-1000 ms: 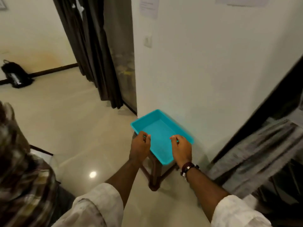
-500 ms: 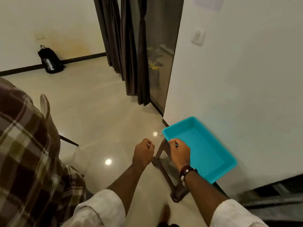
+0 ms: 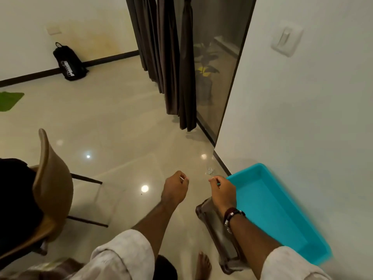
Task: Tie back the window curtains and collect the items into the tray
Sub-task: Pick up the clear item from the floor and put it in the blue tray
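A teal tray (image 3: 272,209) lies empty on a dark brown stool (image 3: 210,217) against the white wall at the right. My right hand (image 3: 223,190) hovers over the tray's near-left corner, fingers curled, thumb and forefinger pinched on a thin sliver I can hardly make out. My left hand (image 3: 175,188) hangs over the floor left of the stool and pinches a small thin white thing. Dark curtains (image 3: 171,57) hang loose and untied in front of a glass pane (image 3: 214,57) ahead.
A tan chair (image 3: 52,188) stands at the left with a person's plaid sleeve beside it. A black backpack (image 3: 68,63) leans on the far wall, a green mat (image 3: 9,100) lies far left. A small shiny scrap (image 3: 210,171) rests on the floor by the skirting.
The view has swung left, toward the curtains. Both hands came away from over the tray to its left end; the left one now hangs over bare floor.
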